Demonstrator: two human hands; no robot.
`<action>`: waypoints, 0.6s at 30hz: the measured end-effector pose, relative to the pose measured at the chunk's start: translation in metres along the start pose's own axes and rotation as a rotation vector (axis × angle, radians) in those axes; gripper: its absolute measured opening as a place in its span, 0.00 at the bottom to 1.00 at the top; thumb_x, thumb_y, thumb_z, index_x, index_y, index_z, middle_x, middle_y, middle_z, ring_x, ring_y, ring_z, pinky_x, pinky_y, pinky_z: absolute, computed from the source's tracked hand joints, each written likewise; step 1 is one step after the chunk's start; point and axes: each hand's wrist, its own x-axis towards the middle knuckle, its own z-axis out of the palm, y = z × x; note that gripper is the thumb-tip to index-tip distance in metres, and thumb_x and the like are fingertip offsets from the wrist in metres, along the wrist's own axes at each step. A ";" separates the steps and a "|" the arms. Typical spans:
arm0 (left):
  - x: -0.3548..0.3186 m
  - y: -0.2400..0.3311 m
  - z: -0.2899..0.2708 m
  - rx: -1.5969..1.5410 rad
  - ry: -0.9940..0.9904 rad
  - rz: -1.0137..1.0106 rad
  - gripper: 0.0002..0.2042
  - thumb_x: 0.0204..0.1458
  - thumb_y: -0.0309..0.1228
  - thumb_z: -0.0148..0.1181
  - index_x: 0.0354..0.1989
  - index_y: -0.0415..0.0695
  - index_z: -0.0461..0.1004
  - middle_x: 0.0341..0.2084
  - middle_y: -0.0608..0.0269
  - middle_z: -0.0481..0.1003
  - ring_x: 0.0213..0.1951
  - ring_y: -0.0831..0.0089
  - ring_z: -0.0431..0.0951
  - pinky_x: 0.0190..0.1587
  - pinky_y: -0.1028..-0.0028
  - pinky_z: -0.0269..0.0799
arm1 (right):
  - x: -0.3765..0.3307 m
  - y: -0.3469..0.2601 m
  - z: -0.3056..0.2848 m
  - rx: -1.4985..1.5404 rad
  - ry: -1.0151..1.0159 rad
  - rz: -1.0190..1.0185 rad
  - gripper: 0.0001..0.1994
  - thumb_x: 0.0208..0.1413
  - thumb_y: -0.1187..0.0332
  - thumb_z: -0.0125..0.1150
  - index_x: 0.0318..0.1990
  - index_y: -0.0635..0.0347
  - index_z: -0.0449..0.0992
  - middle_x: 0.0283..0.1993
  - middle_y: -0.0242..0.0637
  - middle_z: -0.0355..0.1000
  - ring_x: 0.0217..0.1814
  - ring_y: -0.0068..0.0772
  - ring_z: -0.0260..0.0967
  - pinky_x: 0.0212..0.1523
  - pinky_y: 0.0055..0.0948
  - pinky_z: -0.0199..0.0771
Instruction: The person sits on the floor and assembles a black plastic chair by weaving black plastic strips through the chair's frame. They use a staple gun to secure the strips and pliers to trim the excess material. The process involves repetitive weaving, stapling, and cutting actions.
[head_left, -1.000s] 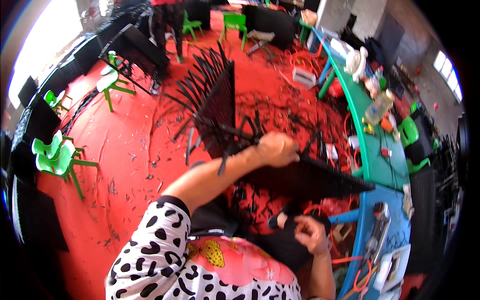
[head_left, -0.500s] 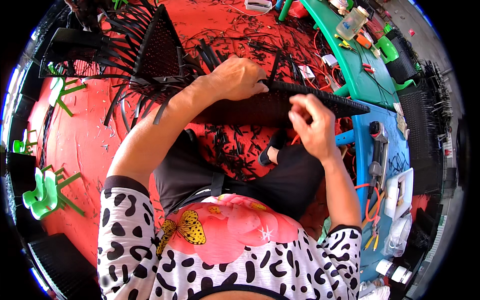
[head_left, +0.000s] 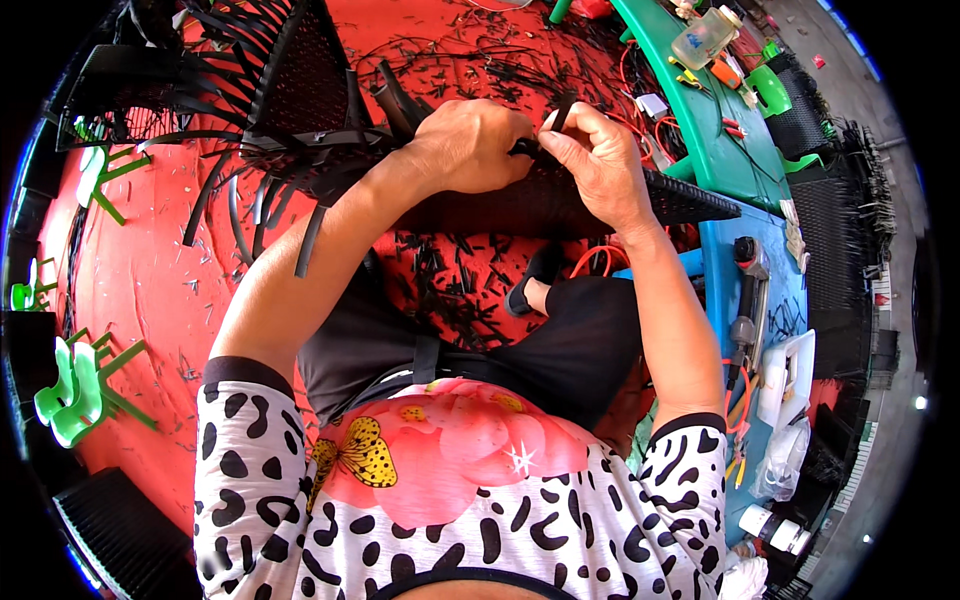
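Observation:
A black woven panel extends from the loose-stranded wickerwork across in front of my lap. At its upper edge, my left hand is closed, with a small dark piece showing at the fingertips; I cannot make out what it is. Right beside it, my right hand pinches a flat black strip between thumb and forefinger, its end pointing up. Several loose black strips stick out behind my left wrist, and more hang below that forearm. My hands hide part of the panel's edge.
Black offcuts litter the red floor covering. On the right, a green table holds a jar and hand tools. A blue table carries a power tool and a white tray. Small green chairs stand at left.
My right hand has moved up and left to meet my left hand and now grips the black strip. My left hand stays at the panel's edge. The view has shifted slightly.

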 end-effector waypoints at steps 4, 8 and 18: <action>-0.003 0.003 0.002 0.004 -0.018 0.017 0.13 0.46 0.38 0.60 0.36 0.45 0.76 0.26 0.54 0.76 0.33 0.53 0.76 0.35 0.58 0.72 | -0.005 -0.008 -0.004 0.123 0.002 0.092 0.09 0.57 0.66 0.58 0.28 0.61 0.74 0.22 0.26 0.69 0.23 0.15 0.59 0.27 0.19 0.63; -0.008 0.000 0.011 -0.050 0.065 0.098 0.12 0.47 0.38 0.60 0.35 0.45 0.76 0.25 0.55 0.76 0.31 0.53 0.76 0.34 0.58 0.71 | -0.011 -0.007 -0.002 0.163 0.049 0.102 0.13 0.60 0.63 0.54 0.26 0.59 0.76 0.23 0.24 0.70 0.21 0.11 0.55 0.24 0.17 0.57; -0.029 0.017 0.016 0.004 0.103 0.099 0.10 0.46 0.37 0.58 0.28 0.43 0.73 0.26 0.58 0.75 0.31 0.54 0.76 0.31 0.58 0.72 | -0.041 -0.030 0.021 0.342 0.202 0.228 0.15 0.62 0.66 0.50 0.23 0.61 0.71 0.20 0.28 0.69 0.18 0.10 0.51 0.19 0.14 0.50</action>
